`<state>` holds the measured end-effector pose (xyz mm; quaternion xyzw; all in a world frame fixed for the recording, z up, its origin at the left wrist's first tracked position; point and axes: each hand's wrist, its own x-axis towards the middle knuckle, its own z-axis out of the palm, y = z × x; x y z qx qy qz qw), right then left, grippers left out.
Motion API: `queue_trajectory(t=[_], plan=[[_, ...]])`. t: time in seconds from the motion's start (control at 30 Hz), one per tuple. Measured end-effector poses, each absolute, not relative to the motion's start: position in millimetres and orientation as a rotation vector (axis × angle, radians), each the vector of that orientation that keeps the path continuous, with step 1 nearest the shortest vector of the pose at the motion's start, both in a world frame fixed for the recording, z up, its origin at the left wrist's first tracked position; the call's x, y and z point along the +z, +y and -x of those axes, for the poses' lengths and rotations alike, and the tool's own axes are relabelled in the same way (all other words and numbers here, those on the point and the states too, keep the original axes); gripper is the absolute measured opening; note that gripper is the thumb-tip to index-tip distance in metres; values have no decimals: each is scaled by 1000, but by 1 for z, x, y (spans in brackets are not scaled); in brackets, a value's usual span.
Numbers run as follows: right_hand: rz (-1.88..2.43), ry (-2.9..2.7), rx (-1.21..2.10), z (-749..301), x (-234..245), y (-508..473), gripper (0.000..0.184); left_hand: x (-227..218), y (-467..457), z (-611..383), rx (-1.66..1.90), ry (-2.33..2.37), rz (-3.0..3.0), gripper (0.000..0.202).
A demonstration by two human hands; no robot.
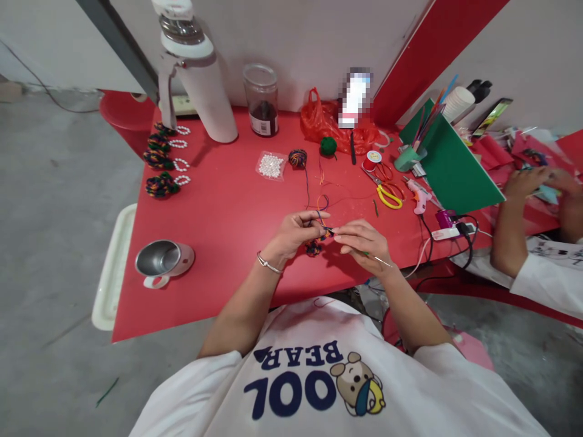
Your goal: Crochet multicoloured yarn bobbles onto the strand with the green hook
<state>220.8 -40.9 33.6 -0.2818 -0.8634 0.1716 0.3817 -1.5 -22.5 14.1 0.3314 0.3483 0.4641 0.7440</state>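
Over the red table, my left hand (296, 233) pinches a small piece of multicoloured crochet (313, 247), which hangs below the fingers. Yarn runs over my left fingers and leads back toward a dark variegated yarn ball (297, 159). My right hand (364, 243) is closed on a crochet hook (382, 261); its silver end sticks out behind the palm, and its front end meets the work between both hands. The exact stitch there is too small to make out. Beyond the hands lie a green yarn ball (328, 146) and a bag of white beads (271, 165).
Finished-looking yarn pieces with bead loops (163, 185) line the left, near a steel mug (164, 260) and a tall white flask (200, 79). Yellow-handled scissors (389, 197), a glue gun (419, 195) and a power strip (450, 232) lie right. Another person's arms (514, 212) are beyond the green board (455, 164).
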Motion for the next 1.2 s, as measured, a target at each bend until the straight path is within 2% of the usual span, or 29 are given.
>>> queue_trajectory(t=[0.57,0.7,0.83,1.07,1.2], plan=[[808,-2012,383,-206,19,-49,27,11,-25,-1,1081,763,-760,44],[847,-1989,439,-205,22,-51,23,14,-25,-3,1048,812,-680,39],[887,-1943,484,-204,27,-53,21,16,-24,-6,1159,888,-692,32],[838,-1938,340,-202,18,-56,25,12,-25,-7,1040,886,-637,34],[934,-1944,350,-199,18,-57,22,12,-25,-10,1159,928,-679,29]])
